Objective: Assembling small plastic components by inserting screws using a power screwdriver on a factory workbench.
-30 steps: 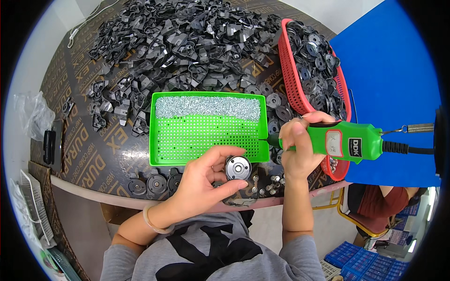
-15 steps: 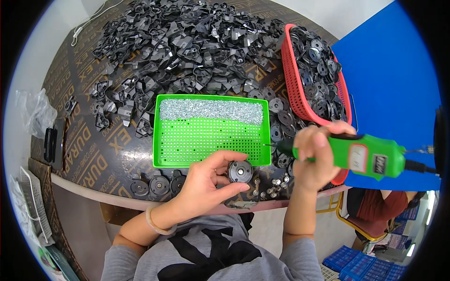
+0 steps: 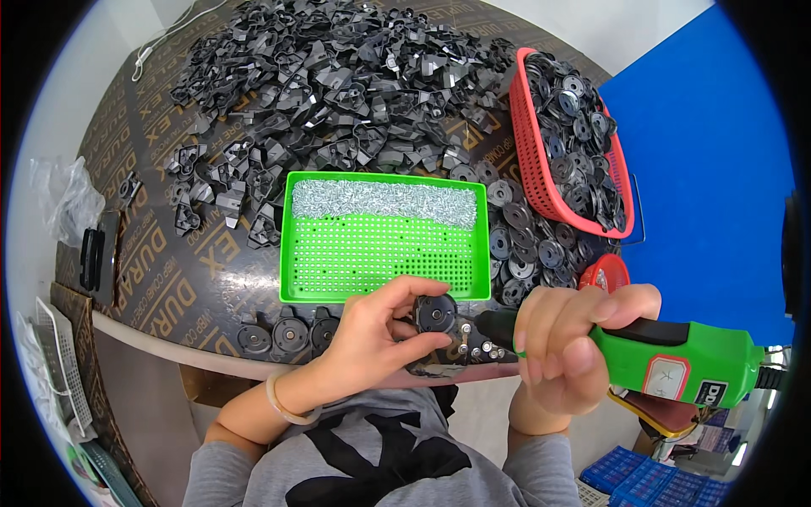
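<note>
My left hand (image 3: pixel 365 334) pinches a round black disc-shaped part (image 3: pixel 438 313) between thumb and fingers, just beyond the table's front edge of the green tray. My right hand (image 3: pixel 568 351) is wrapped around a green electric screwdriver (image 3: pixel 676 365) lying nearly level, its black nose (image 3: pixel 497 328) pointing left toward the disc. The bit's tip is too fine to make out, so contact with the disc cannot be told. Small metal pieces (image 3: pixel 486 348) lie between the disc and my right hand. Several similar round parts (image 3: pixel 290 335) rest in a row left of my left hand.
A green perforated tray (image 3: pixel 384 299) holds silver screws (image 3: pixel 384 201) along its far side. Behind it spreads a large heap of black angular parts (image 3: pixel 338 84). A red basket (image 3: pixel 528 144) of black discs stands at the right, near a small red container (image 3: pixel 610 269) and a blue panel (image 3: pixel 701 169).
My right hand has brought the screwdriver down and nearer to me. My left hand stays nearly in place with the disc, whose centre showed bright metal before and looks darker now.
</note>
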Tool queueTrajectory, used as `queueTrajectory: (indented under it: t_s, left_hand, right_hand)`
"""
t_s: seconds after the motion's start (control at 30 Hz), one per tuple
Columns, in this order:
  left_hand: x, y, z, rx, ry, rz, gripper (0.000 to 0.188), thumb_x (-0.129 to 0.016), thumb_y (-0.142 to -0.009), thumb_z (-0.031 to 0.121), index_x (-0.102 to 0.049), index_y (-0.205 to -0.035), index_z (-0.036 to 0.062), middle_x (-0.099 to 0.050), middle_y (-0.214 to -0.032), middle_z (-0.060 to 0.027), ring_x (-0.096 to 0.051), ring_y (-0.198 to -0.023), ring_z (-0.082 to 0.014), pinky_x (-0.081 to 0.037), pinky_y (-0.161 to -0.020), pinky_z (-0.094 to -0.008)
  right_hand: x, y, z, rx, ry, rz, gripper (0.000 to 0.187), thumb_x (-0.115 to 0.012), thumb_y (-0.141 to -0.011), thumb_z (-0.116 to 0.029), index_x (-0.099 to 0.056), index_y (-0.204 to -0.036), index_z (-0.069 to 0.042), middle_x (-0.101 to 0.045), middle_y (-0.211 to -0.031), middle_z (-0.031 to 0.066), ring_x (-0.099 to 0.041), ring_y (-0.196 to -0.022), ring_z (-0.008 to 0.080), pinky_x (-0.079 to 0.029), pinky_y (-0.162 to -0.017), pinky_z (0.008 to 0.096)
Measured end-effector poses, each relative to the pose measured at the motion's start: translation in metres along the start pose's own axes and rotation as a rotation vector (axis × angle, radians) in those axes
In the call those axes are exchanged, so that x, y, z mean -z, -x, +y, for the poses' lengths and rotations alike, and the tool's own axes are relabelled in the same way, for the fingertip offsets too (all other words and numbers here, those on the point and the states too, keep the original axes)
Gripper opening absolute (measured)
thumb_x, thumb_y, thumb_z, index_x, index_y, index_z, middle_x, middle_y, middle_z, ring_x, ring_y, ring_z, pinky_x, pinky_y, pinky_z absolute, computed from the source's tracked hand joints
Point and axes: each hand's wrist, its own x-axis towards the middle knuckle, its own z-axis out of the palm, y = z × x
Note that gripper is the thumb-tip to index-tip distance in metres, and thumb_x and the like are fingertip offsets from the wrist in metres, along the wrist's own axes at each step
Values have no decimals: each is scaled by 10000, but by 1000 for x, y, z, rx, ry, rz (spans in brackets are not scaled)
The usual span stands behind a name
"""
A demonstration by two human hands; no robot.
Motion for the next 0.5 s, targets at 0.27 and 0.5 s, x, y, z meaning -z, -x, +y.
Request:
queueTrajectory:
  t_s: [0.27, 0.5]
  left_hand:
    - [-1, 0, -7, -78, 31, 25, 454, -735, -823, -71, -566, -1243, -44, -653, -917, -65, -643, -846, -76, -580, -675, -219]
    - [3, -1, -2, -7, 134, -20, 514, -709, -796, -156, -538, -1272, -63, -664, -1112, -133, -649, -1010, -159, -551, -845, -284]
  right_hand:
    - [0, 4, -6, -94, -94, 74, 377, -718, -865, -20, -396, -1039, -113, -545, -645, 40, -526, -504, 179, -468, -529, 364]
    - [0, 2, -4, -107, -136, 42, 350, -720, -858, 4, -418, -1005, -98, -554, -647, 49, -526, -502, 194, -455, -521, 368]
